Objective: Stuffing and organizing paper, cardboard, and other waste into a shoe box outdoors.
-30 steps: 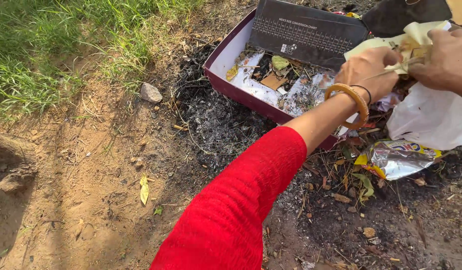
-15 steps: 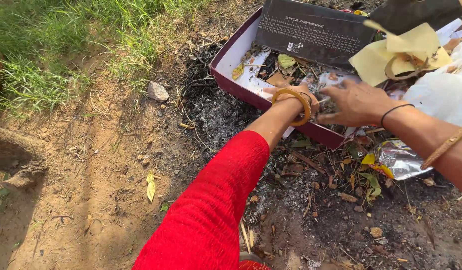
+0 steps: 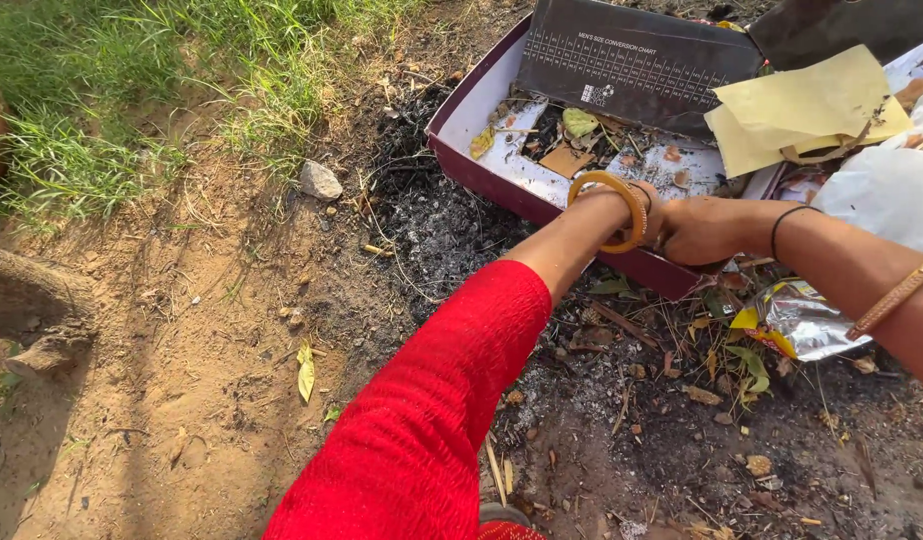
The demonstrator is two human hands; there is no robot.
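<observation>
An open maroon cardboard box [image 3: 481, 170] lies on the ground, with leaves, paper scraps and dirt inside. My left hand [image 3: 649, 208], on a red-sleeved arm with an orange bangle [image 3: 611, 205] at the wrist, reaches to the box's near wall; the wrist hides its fingers. My right hand [image 3: 703, 230], with a thin black band on its wrist, is closed on the same near wall and touches the left hand. A dark printed lid [image 3: 631, 60] leans across the back of the box. Yellow paper [image 3: 801, 105] lies on its right end.
A white plastic bag [image 3: 881, 190] and a crumpled foil wrapper [image 3: 806, 320] lie to the right of the box. Black ash [image 3: 431, 220] covers the soil in front of the box. A grey stone [image 3: 319, 181] sits to the left, with grass [image 3: 131, 80] beyond and a root [image 3: 31, 290] at the far left.
Both hands let go of the yellow paper, which now rests on the box. They came down to the box's near wall and closed together there.
</observation>
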